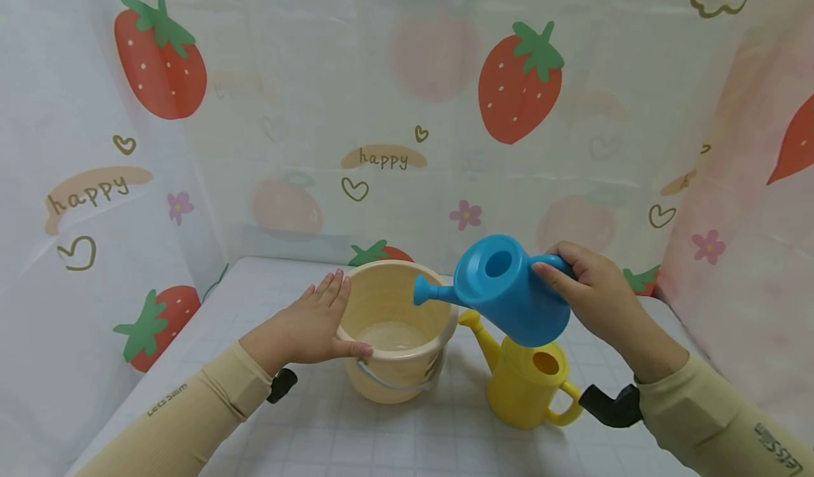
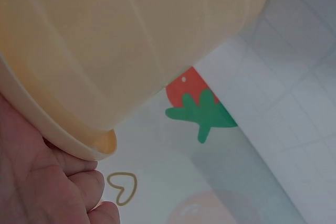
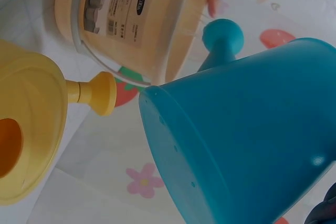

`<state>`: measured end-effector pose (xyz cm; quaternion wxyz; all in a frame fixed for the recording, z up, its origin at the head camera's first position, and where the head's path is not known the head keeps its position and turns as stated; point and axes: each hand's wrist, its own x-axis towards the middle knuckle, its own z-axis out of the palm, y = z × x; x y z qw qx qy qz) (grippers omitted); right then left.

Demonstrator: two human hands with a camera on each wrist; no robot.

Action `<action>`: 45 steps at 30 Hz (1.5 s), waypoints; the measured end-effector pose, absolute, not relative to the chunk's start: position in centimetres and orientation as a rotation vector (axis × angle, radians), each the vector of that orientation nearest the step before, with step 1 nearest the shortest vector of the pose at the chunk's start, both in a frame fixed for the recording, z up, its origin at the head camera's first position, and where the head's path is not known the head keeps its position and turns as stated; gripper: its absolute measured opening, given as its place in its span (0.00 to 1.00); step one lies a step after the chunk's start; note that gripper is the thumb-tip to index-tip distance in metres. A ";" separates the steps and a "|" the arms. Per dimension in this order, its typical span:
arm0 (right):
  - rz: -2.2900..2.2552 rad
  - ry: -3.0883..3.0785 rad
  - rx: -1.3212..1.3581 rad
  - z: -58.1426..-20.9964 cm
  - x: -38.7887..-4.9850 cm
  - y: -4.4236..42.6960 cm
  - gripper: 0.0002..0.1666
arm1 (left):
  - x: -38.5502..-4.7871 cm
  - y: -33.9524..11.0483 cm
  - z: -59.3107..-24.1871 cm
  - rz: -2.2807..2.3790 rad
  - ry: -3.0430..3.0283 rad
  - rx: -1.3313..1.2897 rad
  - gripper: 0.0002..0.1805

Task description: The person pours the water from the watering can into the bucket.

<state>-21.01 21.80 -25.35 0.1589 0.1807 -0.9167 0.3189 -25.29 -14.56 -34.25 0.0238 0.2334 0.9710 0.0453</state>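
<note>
In the head view my right hand grips the handle of a blue watering can, which is tilted with its spout head over the right part of a cream bucket. My left hand rests on the bucket's left rim, fingers straight and thumb on the front edge. The left wrist view shows the curled-looking fingertips against the outside of the rim. Below the blue can stands a yellow watering can, upright on the table. Whether water flows from the spout cannot be seen.
The bucket's wire handle hangs at its front. A white gridded cloth covers the table. Behind and at both sides hang curtains printed with strawberries. In the right wrist view the bucket's label faces the cans.
</note>
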 end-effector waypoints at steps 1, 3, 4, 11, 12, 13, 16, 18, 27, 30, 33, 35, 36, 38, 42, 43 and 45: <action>0.910 -2.621 0.516 -25.4 -21.0 21.8 0.17 | -25.3 -14.6 -34.2 0.142 3.004 0.722 0.69; 0.908 -2.621 0.515 -25.4 -21.0 21.8 0.17 | -25.3 -14.6 -34.3 0.141 3.003 0.722 0.69; 0.908 -2.621 0.515 -25.4 -21.0 21.8 0.17 | -25.3 -14.6 -34.3 0.140 3.002 0.721 0.69; 0.907 -2.618 0.514 -25.4 -21.0 21.8 0.17 | -25.3 -14.6 -34.2 0.139 3.007 0.731 0.69; 0.905 -2.618 0.514 -25.4 -21.0 21.8 0.17 | -25.3 -14.6 -34.2 0.139 3.009 0.733 0.69; 0.903 -2.617 0.515 -25.4 -21.0 21.8 0.17 | -25.2 -14.6 -34.2 0.140 3.010 0.734 0.69; 0.908 -2.617 0.516 -25.4 -21.0 21.8 0.17 | -25.1 -14.6 -34.1 0.149 3.012 0.738 0.69; 0.911 -2.617 0.518 -25.4 -21.0 21.8 0.17 | -25.0 -14.6 -34.1 0.150 3.013 0.735 0.69; 0.899 -2.617 0.523 -25.2 -20.9 21.7 0.17 | -25.0 -14.6 -34.1 0.152 3.014 0.732 0.69; 0.901 -2.615 0.521 -25.2 -20.9 21.7 0.17 | -24.9 -14.6 -34.1 0.154 3.016 0.735 0.69; 0.905 -2.617 0.520 -25.2 -20.9 21.7 0.17 | -24.9 -14.6 -34.0 0.157 3.015 0.736 0.69; 0.906 -2.619 0.517 -25.2 -20.9 21.7 0.17 | -24.9 -14.6 -34.0 0.160 3.014 0.737 0.68; 0.907 -2.621 0.516 -25.2 -20.9 21.7 0.17 | -24.9 -14.6 -34.0 0.161 3.014 0.737 0.68; 0.908 -2.624 0.515 -25.2 -20.9 21.8 0.17 | -24.9 -14.6 -33.9 0.163 3.012 0.736 0.68; 0.911 -2.626 0.514 -25.2 -20.9 21.7 0.17 | -24.8 -14.5 -33.9 0.167 3.009 0.736 0.68; 0.911 -2.626 0.515 -25.1 -20.9 21.7 0.17 | -24.9 -14.6 -33.9 0.172 3.008 0.738 0.68; 0.911 -2.626 0.515 -25.1 -20.9 21.7 0.18 | -24.8 -14.6 -33.9 0.171 3.006 0.733 0.68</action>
